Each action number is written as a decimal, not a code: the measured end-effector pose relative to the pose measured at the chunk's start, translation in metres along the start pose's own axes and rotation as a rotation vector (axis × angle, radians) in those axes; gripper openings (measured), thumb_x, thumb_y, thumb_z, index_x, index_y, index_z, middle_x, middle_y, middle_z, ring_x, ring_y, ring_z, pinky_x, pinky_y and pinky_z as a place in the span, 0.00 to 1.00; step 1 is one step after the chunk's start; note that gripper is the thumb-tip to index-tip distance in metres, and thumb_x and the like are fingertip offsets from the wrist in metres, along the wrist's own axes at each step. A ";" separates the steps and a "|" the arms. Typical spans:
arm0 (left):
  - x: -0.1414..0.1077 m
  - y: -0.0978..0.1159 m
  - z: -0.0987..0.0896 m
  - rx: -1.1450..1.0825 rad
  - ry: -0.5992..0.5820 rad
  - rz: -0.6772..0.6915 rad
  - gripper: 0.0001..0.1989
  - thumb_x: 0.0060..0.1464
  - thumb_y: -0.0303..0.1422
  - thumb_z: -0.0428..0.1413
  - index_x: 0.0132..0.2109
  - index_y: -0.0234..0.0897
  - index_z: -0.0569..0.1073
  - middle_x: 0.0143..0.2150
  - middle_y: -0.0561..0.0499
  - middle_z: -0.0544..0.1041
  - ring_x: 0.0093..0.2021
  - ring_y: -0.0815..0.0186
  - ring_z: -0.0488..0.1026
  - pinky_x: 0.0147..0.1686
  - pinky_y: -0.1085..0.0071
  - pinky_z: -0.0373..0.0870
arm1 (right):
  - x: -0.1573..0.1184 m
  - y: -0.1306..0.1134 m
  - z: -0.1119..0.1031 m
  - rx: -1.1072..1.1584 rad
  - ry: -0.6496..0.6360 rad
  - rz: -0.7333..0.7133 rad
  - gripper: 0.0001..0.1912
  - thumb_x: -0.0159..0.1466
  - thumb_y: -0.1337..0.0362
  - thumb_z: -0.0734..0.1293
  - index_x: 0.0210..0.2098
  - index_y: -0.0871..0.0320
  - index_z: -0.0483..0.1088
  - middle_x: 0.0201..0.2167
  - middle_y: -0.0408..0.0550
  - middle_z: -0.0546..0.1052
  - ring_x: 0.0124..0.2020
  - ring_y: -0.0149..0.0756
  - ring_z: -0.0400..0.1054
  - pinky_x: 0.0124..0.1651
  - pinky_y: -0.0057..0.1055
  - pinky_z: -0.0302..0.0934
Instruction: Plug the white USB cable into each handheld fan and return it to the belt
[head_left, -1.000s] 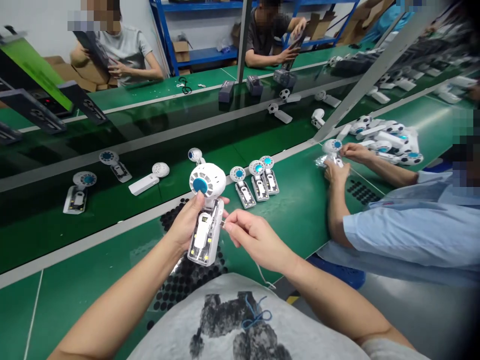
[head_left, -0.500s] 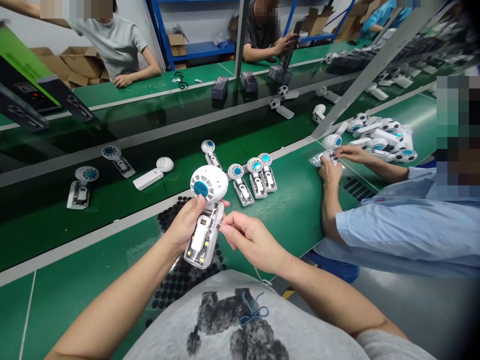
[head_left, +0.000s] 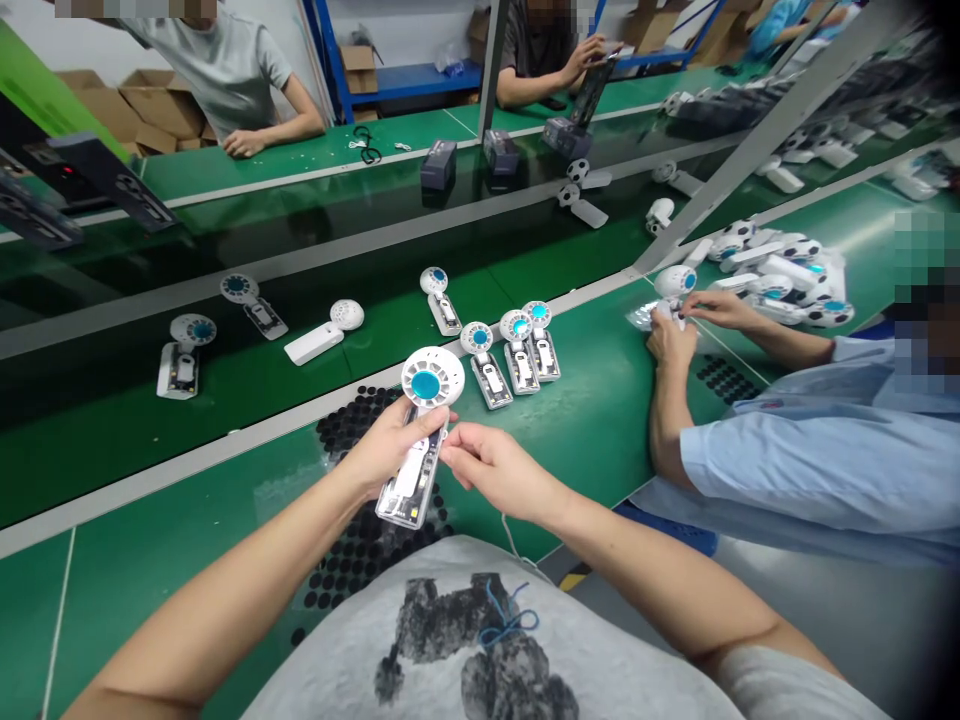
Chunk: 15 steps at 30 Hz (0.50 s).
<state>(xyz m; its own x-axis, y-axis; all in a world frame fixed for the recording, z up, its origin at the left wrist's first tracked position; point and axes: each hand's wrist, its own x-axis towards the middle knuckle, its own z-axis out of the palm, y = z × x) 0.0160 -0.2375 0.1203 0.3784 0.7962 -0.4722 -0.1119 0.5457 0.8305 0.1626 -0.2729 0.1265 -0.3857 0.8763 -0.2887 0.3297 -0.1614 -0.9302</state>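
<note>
The left hand is closed around a small white fan held above the green table. The right hand pinches at its handle. At one o'clock lie three more fans; at three o'clock a co-worker's hands work.

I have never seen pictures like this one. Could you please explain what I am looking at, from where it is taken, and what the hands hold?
The picture comes from a camera worn on a person's head, looking forward and down, so the two bare arms at the bottom belong to that person. The left hand grips a small white fan by its handle; the fan's round head has a blue centre. The right hand pinches at the side of the handle; what its fingertips hold is too small to tell. The surface is a green bench. On it, just beyond the hands, three similar fans lie side by side. More fans lie on the dark belt behind. At the right, a co-worker in a blue shirt handles another fan.
</note>
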 end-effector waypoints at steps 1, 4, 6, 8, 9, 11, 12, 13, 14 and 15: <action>0.002 0.001 -0.004 0.022 0.010 -0.005 0.20 0.42 0.39 0.62 0.41 0.34 0.69 0.36 0.48 0.75 0.31 0.66 0.72 0.31 0.71 0.69 | 0.001 0.003 -0.002 0.017 -0.011 0.013 0.12 0.62 0.64 0.58 0.23 0.58 0.58 0.17 0.37 0.62 0.18 0.24 0.52 0.22 0.24 0.48; 0.019 0.007 -0.031 0.098 0.166 -0.008 0.19 0.41 0.38 0.62 0.39 0.33 0.69 0.29 0.50 0.74 0.26 0.67 0.71 0.24 0.73 0.66 | 0.000 0.015 -0.017 0.080 -0.003 0.088 0.10 0.61 0.62 0.59 0.24 0.58 0.60 0.16 0.36 0.60 0.17 0.24 0.50 0.20 0.23 0.45; 0.039 0.012 -0.056 0.126 0.306 0.015 0.18 0.42 0.38 0.61 0.38 0.34 0.68 0.26 0.51 0.72 0.23 0.68 0.69 0.21 0.74 0.64 | -0.003 0.025 -0.030 0.140 0.059 0.148 0.10 0.60 0.60 0.60 0.25 0.58 0.60 0.15 0.34 0.57 0.17 0.24 0.47 0.20 0.23 0.43; 0.067 0.014 -0.080 0.148 0.368 0.047 0.17 0.41 0.38 0.61 0.36 0.33 0.68 0.25 0.51 0.72 0.22 0.68 0.68 0.20 0.74 0.63 | -0.005 0.034 -0.039 0.186 0.113 0.171 0.11 0.60 0.58 0.60 0.25 0.58 0.59 0.15 0.34 0.55 0.17 0.24 0.45 0.20 0.23 0.41; 0.083 0.014 -0.088 0.163 0.371 0.061 0.17 0.40 0.38 0.61 0.35 0.33 0.68 0.24 0.52 0.71 0.21 0.68 0.68 0.21 0.73 0.63 | -0.006 0.039 -0.041 0.195 0.122 0.171 0.12 0.60 0.57 0.60 0.26 0.58 0.59 0.15 0.34 0.55 0.17 0.24 0.45 0.20 0.23 0.41; 0.118 0.014 -0.099 0.194 0.385 0.099 0.16 0.39 0.37 0.62 0.34 0.33 0.68 0.23 0.52 0.70 0.21 0.69 0.67 0.22 0.73 0.63 | -0.006 0.045 -0.039 0.195 0.111 0.176 0.13 0.61 0.56 0.60 0.26 0.58 0.59 0.16 0.34 0.55 0.18 0.24 0.45 0.21 0.24 0.41; 0.136 0.015 -0.102 0.213 0.404 0.126 0.16 0.39 0.37 0.62 0.33 0.32 0.68 0.23 0.52 0.70 0.22 0.69 0.67 0.24 0.72 0.64 | -0.006 0.048 -0.036 0.194 0.101 0.185 0.13 0.61 0.55 0.59 0.26 0.58 0.59 0.16 0.34 0.55 0.18 0.25 0.45 0.21 0.24 0.41; 0.152 0.016 -0.104 0.235 0.424 0.152 0.15 0.40 0.36 0.62 0.33 0.32 0.68 0.24 0.52 0.70 0.23 0.69 0.67 0.25 0.72 0.64 | -0.005 0.050 -0.033 0.194 0.090 0.197 0.13 0.61 0.55 0.59 0.26 0.58 0.59 0.16 0.34 0.55 0.18 0.25 0.45 0.21 0.24 0.41; 0.167 0.018 -0.105 0.262 0.442 0.177 0.15 0.40 0.36 0.61 0.34 0.32 0.67 0.25 0.51 0.71 0.26 0.68 0.68 0.28 0.71 0.65 | -0.005 0.052 -0.031 0.195 0.083 0.207 0.14 0.62 0.55 0.59 0.26 0.58 0.60 0.16 0.34 0.55 0.19 0.25 0.46 0.22 0.24 0.42; 0.180 0.021 -0.107 0.295 0.459 0.198 0.15 0.41 0.35 0.61 0.34 0.32 0.67 0.27 0.50 0.71 0.28 0.67 0.69 0.30 0.71 0.66 | -0.005 0.053 -0.029 0.198 0.079 0.217 0.14 0.62 0.55 0.59 0.27 0.58 0.60 0.16 0.35 0.55 0.19 0.25 0.46 0.22 0.24 0.42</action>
<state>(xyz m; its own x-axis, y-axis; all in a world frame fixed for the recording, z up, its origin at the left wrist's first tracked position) -0.0162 -0.0547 0.0215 -0.0681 0.9433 -0.3249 0.1458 0.3315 0.9321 0.2071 -0.2725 0.0849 -0.2539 0.8428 -0.4746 0.2201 -0.4275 -0.8768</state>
